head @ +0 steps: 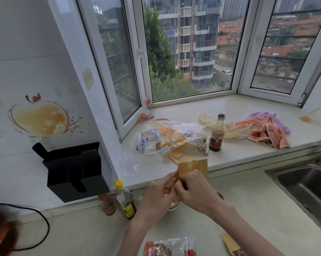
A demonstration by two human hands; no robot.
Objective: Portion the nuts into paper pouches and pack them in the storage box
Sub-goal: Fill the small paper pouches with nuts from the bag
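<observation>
Both hands meet above the pale countertop at the centre of view, working a flat brown kraft-paper pouch that stands upright between them. The left hand pinches the pouch's lower left edge with curled fingers; the right hand curls over the lower front, thumb and fingers grasping the paper.

At 6 o'clock from the hands lies a clear plastic bag of brown nuts with red print; at 5 o'clock, a second brown paper pouch lies at the bottom edge.

At 12 o'clock, on the white window sill, sits a crumpled clear plastic bag of yellow-orange packets, with a small brown sauce bottle with a red label just beside it. At 2 o'clock lie pink and purple cloths; at 3 o'clock, a steel sink. At 9 o'clock a yellow-capped oil bottle stands below a black wall-mounted holder.
</observation>
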